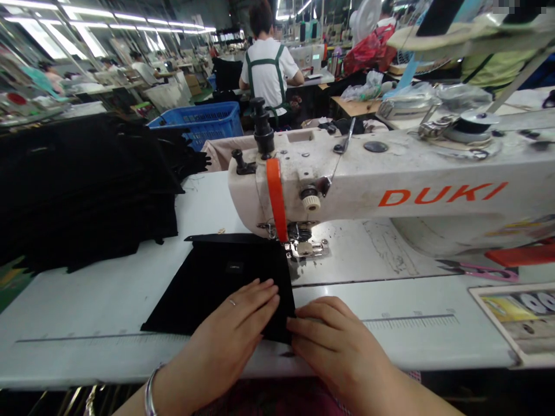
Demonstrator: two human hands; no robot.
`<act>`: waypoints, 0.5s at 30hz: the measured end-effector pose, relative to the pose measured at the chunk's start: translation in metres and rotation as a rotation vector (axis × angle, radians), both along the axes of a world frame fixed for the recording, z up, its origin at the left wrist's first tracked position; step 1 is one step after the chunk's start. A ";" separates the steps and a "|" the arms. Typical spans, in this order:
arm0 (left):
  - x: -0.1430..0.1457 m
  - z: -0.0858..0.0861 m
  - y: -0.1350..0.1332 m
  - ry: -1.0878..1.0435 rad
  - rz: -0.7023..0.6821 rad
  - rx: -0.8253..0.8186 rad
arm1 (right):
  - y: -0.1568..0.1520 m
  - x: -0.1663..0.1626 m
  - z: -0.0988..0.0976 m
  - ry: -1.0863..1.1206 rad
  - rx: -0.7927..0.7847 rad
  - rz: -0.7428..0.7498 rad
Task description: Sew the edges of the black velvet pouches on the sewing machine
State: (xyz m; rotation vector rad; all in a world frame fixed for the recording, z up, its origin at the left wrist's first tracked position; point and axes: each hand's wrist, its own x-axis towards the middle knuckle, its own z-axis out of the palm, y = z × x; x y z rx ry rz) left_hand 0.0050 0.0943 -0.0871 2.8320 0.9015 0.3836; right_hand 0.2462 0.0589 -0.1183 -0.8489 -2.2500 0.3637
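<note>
A black fabric piece (195, 294) with a small dark label (235, 267) lies on the white sewing table (99, 306). Its far right corner reaches the presser foot (306, 249) of a white sewing machine (347, 185). My left hand (234, 323) rests flat on the fabric, fingers stretched forward and close together. At the right edge of the piece, my right hand (332, 335) has its fingers bent against the cloth, seemingly pinching it; the thumb is hidden. The needle itself is too small to make out.
A tall stack of black fabric pieces (87, 185) occupies the table's left. Pink-handled thread snips (481, 270) lie right, under the machine arm. Behind are a blue plastic basket (208, 121) and a seated person in a white shirt (269, 72). A printed ruler (411, 321) runs along the front.
</note>
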 end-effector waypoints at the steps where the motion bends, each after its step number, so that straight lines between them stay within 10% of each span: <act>1: 0.002 -0.002 -0.001 0.045 -0.039 0.023 | 0.000 0.001 0.000 0.004 -0.004 0.028; 15: 0.005 -0.003 -0.003 0.044 -0.047 0.077 | 0.001 -0.001 0.002 0.046 -0.038 0.032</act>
